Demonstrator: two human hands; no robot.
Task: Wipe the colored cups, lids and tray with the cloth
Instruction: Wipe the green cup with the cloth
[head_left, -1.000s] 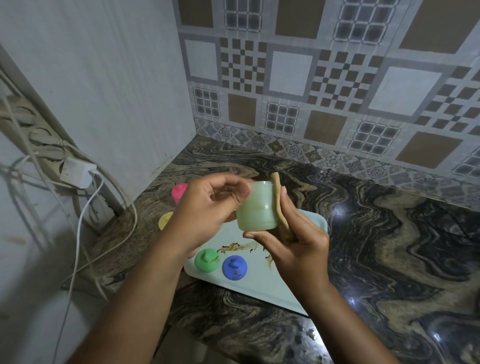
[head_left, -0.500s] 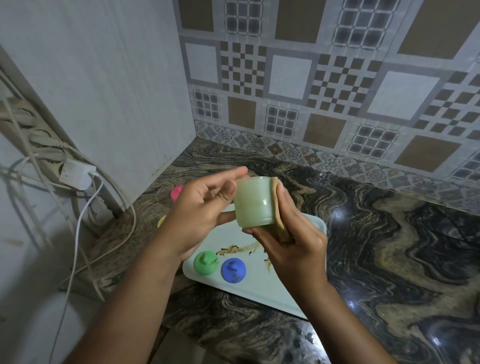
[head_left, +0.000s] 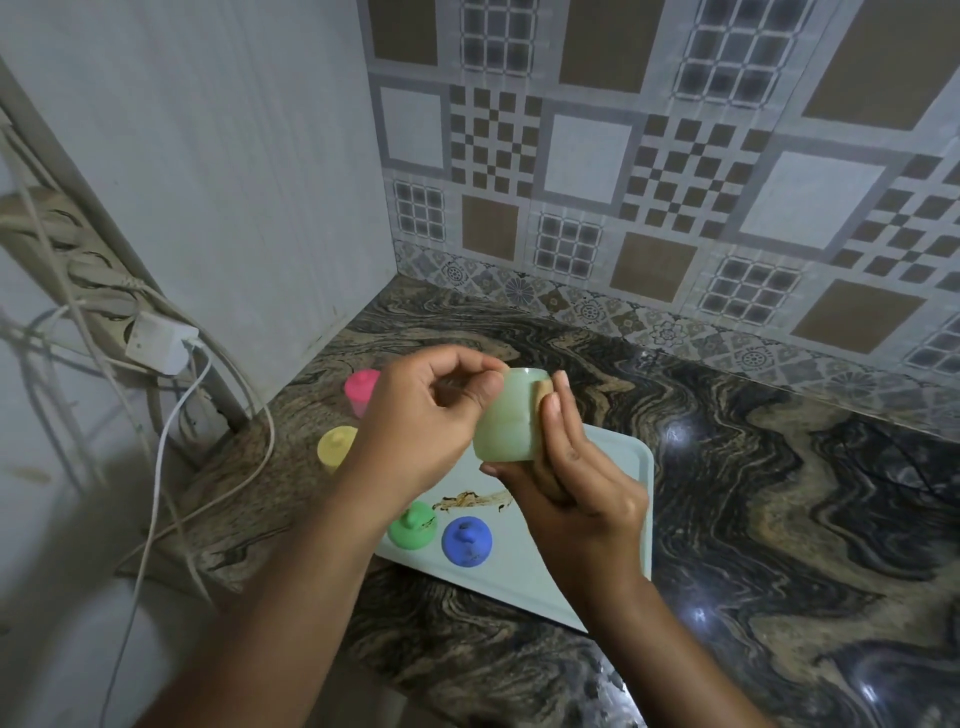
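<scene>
I hold a pale green cup (head_left: 506, 421) in the air above the pale tray (head_left: 618, 525). My left hand (head_left: 421, 415) pinches its rim from the left. My right hand (head_left: 576, 483) presses a tan cloth (head_left: 544, 389) against the cup's right side and underside; most of the cloth is hidden by the fingers. On the tray lie a green lid (head_left: 413, 525) and a blue lid (head_left: 466, 540), beside a brown smear (head_left: 475, 500). A pink cup (head_left: 359, 391) and a yellow cup (head_left: 336, 448), both lidded, stand on the counter left of the tray.
The marbled stone counter (head_left: 753, 493) ends at tiled walls behind and at the left. A power strip with a white charger (head_left: 158, 340) and loose cables (head_left: 166, 467) hangs at the left, beside the counter's left edge.
The cup has tilted and turned between my hands. My left fingers have shifted from its side to its rim, and my right hand with the cloth has slid lower around it.
</scene>
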